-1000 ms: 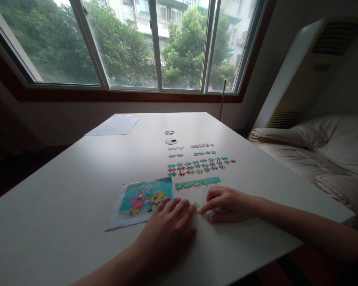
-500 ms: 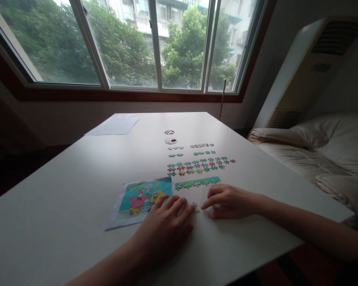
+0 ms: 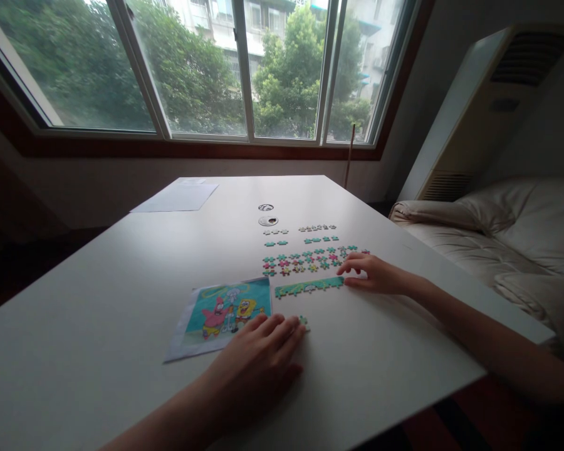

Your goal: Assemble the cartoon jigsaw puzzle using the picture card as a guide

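My left hand lies with outstretched fingers on the table, over the lower right corner of a cartoon picture sheet. A small green puzzle piece shows just beyond its fingertips; whether they touch it is unclear. Farther up, my right hand hovers around the right end of a joined puzzle strip, its thumb and forefinger apart and nothing visible between them. Behind the strip, loose puzzle pieces in teal, pink and yellow lie in rows, partly covered by the right fingers.
Pale pieces and teal pieces form further rows. Two round items lie beyond them on the white table. White paper rests at the far left corner. A cream sofa stands to the right.
My right hand has moved up and away, from beside the small green piece to the strip's right end. My left hand has stayed nearly in place, its fingers slightly flatter.
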Motion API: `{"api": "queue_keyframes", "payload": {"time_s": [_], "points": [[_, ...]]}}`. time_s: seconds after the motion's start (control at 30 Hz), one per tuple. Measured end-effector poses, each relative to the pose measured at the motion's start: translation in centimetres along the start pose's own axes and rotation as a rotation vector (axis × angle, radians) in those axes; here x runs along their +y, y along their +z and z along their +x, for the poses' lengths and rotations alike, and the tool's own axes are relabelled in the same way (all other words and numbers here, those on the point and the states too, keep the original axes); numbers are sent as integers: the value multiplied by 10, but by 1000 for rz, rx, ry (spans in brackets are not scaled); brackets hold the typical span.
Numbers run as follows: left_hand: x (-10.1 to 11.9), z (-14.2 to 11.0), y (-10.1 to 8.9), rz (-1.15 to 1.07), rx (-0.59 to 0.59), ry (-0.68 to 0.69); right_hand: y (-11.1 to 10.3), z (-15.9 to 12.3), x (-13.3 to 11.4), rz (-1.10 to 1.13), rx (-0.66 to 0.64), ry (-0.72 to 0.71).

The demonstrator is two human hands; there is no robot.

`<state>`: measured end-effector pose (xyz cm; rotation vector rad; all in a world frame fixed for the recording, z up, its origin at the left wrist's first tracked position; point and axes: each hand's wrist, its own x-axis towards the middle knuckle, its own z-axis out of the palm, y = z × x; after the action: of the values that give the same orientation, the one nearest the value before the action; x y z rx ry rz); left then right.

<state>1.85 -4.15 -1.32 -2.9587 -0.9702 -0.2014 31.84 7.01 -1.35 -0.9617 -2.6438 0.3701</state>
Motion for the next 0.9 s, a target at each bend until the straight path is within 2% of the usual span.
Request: {"api": "queue_keyframes", "payload": {"time_s": [0.23,0.5,0.9], "points": [[-5,-2,-1,26,-7,42,2,2,-2,9,-33,15],[-11,-4,-12,-39,-30,80,3,1,-1,-2,-31,26],[-10,-5,-7,18,56,131,3,1,0,8,-48,31]]}}
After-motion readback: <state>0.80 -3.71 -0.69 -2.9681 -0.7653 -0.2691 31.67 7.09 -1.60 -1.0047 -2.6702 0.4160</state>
